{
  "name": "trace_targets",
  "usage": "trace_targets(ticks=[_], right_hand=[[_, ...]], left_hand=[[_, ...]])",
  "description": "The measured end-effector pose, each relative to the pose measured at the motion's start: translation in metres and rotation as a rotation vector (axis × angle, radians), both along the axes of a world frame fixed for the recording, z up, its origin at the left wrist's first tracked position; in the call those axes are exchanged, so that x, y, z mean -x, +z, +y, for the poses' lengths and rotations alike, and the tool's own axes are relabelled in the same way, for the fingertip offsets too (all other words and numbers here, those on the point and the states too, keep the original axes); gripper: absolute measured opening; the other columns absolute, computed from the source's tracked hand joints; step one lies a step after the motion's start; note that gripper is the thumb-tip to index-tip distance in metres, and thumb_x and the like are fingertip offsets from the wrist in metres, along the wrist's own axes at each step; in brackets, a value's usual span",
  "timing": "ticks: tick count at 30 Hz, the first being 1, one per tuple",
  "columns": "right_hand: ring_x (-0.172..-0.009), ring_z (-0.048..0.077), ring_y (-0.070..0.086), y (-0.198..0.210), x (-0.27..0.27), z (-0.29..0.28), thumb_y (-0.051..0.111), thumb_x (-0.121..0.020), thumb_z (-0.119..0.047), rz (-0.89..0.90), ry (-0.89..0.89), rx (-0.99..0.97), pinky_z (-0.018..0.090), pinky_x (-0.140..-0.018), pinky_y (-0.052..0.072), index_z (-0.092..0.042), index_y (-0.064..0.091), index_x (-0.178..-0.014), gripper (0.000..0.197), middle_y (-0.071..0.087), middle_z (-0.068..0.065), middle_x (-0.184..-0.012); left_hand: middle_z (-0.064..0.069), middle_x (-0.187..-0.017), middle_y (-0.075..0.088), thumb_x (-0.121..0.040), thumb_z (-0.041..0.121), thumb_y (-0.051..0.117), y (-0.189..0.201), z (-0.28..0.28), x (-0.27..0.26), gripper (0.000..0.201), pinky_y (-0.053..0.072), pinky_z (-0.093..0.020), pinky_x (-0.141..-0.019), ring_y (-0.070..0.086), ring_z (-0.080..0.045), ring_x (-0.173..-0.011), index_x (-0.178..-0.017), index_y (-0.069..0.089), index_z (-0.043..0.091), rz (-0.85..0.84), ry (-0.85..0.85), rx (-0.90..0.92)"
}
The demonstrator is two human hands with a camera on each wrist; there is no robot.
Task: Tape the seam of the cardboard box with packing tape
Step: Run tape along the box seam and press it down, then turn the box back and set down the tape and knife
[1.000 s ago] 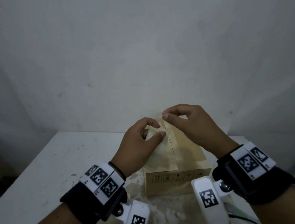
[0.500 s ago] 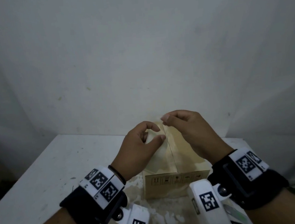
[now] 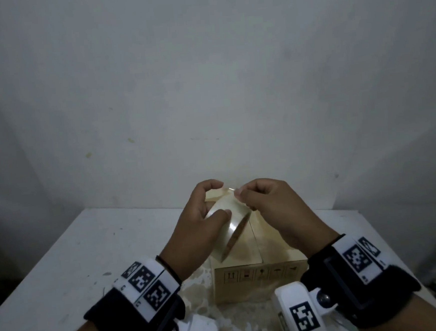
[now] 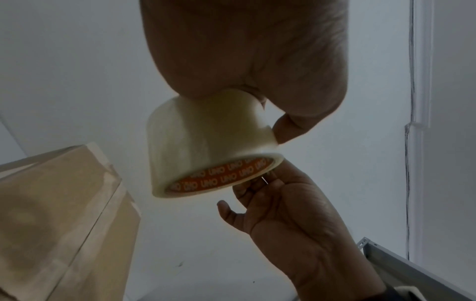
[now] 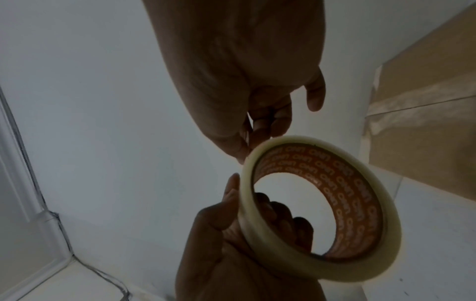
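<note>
The clear packing tape roll point(image 3: 229, 223) with an orange core hangs above the cardboard box point(image 3: 259, 277), which stands on the white table. My left hand point(image 3: 221, 199) grips the roll across its width, thumb in front and fingers over the top. My right hand point(image 3: 237, 193) pinches the roll's outer layer at its top edge. In the left wrist view the roll point(image 4: 206, 142) sits under my left palm, with the right hand point(image 4: 283, 213) behind it and the box point(image 4: 51, 203) at the left. In the right wrist view the fingertips point(image 5: 247, 146) meet the roll's rim point(image 5: 322, 203).
The white table point(image 3: 88, 254) stands against a plain wall, and its surface is worn and peeling in front of the box. Old tape strips show on the box side point(image 5: 412, 106). A grey metal frame point(image 4: 412, 270) and a wall cable point(image 4: 409, 142) are off to one side.
My left hand has turned the roll so its open side faces down and right. My right fingertips have come down onto the roll's top edge.
</note>
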State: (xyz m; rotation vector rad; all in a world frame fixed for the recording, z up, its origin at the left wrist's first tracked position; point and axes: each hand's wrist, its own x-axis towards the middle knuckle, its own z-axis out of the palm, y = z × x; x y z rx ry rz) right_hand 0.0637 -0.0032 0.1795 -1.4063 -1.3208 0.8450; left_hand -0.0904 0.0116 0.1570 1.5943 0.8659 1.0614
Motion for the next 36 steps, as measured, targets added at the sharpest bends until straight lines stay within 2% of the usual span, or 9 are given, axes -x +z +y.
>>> trace_targets(ticks=[7,12,15,19,23,26,28,31,36], right_hand=[[-0.071,0.013,0.057,-0.011,-0.016,-0.004,0.055,-0.089,-0.035,0.001,-0.094,0.008,0.026,-0.066,0.044,-0.011,0.068,-0.078,0.029,0.060,-0.004,-0.071],[-0.109,0.012,0.061,-0.036,-0.022,-0.017,0.052,-0.077,-0.066,0.016,0.240,0.157,0.038,-0.092,0.049,-0.037,0.060,-0.117,0.050,0.067,-0.009,-0.118],[-0.107,0.021,0.063,-0.040,-0.018,-0.025,0.065,-0.071,-0.055,0.127,0.293,0.173,0.043,-0.093,0.050,-0.030,0.064,-0.114,0.049,0.069,0.000,-0.115],[-0.100,0.031,0.065,-0.047,-0.024,-0.025,0.073,-0.067,-0.044,0.282,0.225,0.152,0.037,-0.085,0.054,-0.015,0.068,-0.106,0.050,0.067,0.019,-0.114],[-0.093,0.022,0.066,-0.062,-0.044,-0.024,0.072,-0.070,-0.043,0.327,0.166,0.131,0.032,-0.082,0.053,-0.014,0.069,-0.103,0.044,0.071,0.013,-0.105],[-0.088,0.019,0.063,-0.081,-0.068,-0.023,0.073,-0.071,-0.043,0.395,0.081,0.121,0.031,-0.081,0.053,-0.014,0.071,-0.100,0.041,0.070,0.006,-0.094],[-0.091,0.020,0.063,-0.093,-0.084,-0.022,0.072,-0.074,-0.042,0.416,0.055,0.134,0.034,-0.085,0.051,-0.016,0.070,-0.104,0.040,0.071,0.006,-0.097],[-0.094,0.017,0.067,-0.106,-0.109,-0.022,0.068,-0.073,-0.039,0.430,0.027,0.163,0.035,-0.087,0.050,-0.018,0.070,-0.107,0.039,0.074,0.005,-0.102],[-0.087,0.012,0.068,-0.122,-0.154,-0.016,0.064,-0.076,-0.033,0.448,-0.001,0.224,0.030,-0.082,0.052,-0.015,0.069,-0.104,0.034,0.075,0.000,-0.093]], left_hand=[[0.009,-0.048,0.061,-0.092,0.006,0.047,0.002,0.007,0.005,0.016,0.041,-0.015,-0.040,0.053,-0.005,-0.041,-0.106,0.053,0.010,-0.273,-0.013,0.154],[0.006,-0.045,0.053,-0.092,0.016,0.048,0.005,0.011,0.002,0.016,0.041,-0.020,-0.043,0.047,-0.007,-0.040,-0.083,0.057,0.007,-0.486,-0.066,0.331],[0.005,-0.034,0.045,-0.094,0.021,0.044,0.007,0.014,-0.001,0.038,0.039,-0.020,-0.041,0.042,-0.008,-0.034,-0.060,0.057,0.013,-0.562,-0.140,0.458],[-0.001,-0.044,0.050,-0.094,0.032,0.042,-0.004,0.026,-0.003,0.035,0.040,-0.028,-0.055,0.046,-0.013,-0.045,-0.074,0.059,0.009,-0.501,-0.162,0.486],[-0.019,-0.088,0.066,-0.097,0.030,0.037,-0.038,0.051,-0.010,0.038,0.047,-0.041,-0.073,0.060,-0.027,-0.078,-0.107,0.059,0.001,-0.276,-0.083,0.462],[-0.019,-0.108,0.065,-0.091,0.012,0.049,-0.073,0.066,-0.018,0.015,0.046,-0.046,-0.090,0.061,-0.026,-0.095,-0.101,0.060,0.015,0.167,0.001,0.251],[-0.011,-0.115,0.063,-0.088,0.009,0.056,-0.094,0.072,-0.025,0.022,0.047,-0.039,-0.096,0.058,-0.023,-0.106,-0.105,0.057,0.022,0.477,-0.039,0.036],[-0.001,-0.142,0.044,-0.082,0.032,0.066,-0.116,0.080,-0.038,0.057,0.032,-0.029,-0.106,0.041,-0.017,-0.129,-0.133,0.042,0.025,0.786,-0.182,-0.161],[0.007,-0.158,-0.005,-0.064,0.069,0.064,-0.145,0.102,-0.072,0.109,-0.006,-0.047,-0.115,-0.007,-0.017,-0.144,-0.145,-0.002,0.036,1.225,-0.279,-0.429]])
